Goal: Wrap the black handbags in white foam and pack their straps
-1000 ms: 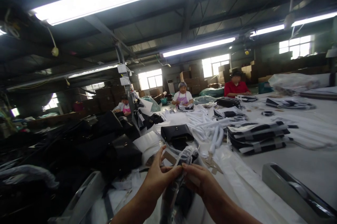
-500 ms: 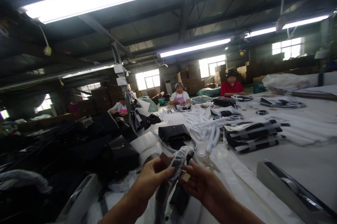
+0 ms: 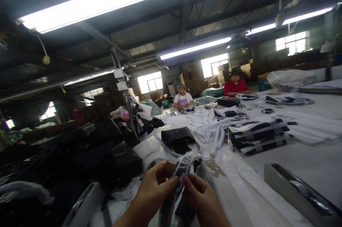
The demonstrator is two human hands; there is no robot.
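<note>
Low in the middle of the head view, my left hand (image 3: 153, 191) and my right hand (image 3: 200, 196) both pinch a dark strap wrapped in clear plastic film (image 3: 183, 164). The strap rises between my fingertips and hangs down below them. A small brown cardboard piece (image 3: 169, 166) shows just behind my left fingers. Just beyond lies a black handbag (image 3: 177, 137) on the white table (image 3: 307, 156).
A stack of black and white wrapped pieces (image 3: 258, 135) lies to the right, white rolled tubes (image 3: 213, 131) in the middle. Black bags (image 3: 117, 156) are piled at the left. A metal tape dispenser (image 3: 296, 191) is at lower right. Three people sit at the far end.
My hands have drawn closer together on the wrapped strap, and my right fingers now pinch it near its top. The view has shifted slightly.
</note>
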